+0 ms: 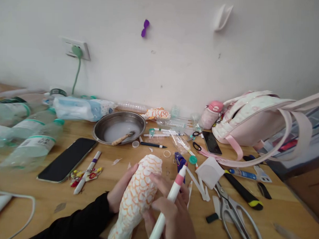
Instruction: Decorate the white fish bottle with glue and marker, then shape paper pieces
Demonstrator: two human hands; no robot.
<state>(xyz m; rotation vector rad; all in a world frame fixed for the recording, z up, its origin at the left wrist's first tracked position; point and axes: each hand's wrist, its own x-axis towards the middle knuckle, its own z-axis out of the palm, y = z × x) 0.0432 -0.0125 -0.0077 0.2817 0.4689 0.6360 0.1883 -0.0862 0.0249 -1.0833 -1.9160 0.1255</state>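
A white fish-shaped craft piece with orange scale outlines is tilted in front of me, its wider end toward the wall. My left hand is wrapped around its left side, and part of that hand is hidden behind it. In my right hand is a white marker with a pink band near its upper end. The right fingers lie against the fish's right side; the marker's lower end runs out of the picture.
A metal bowl of cloudy liquid holds a wooden-handled brush. Clear bottles and a black phone are on the left. Scissors, a yellow-and-black cutter and a pink-white bag stand right. Another orange-scaled fish lies behind.
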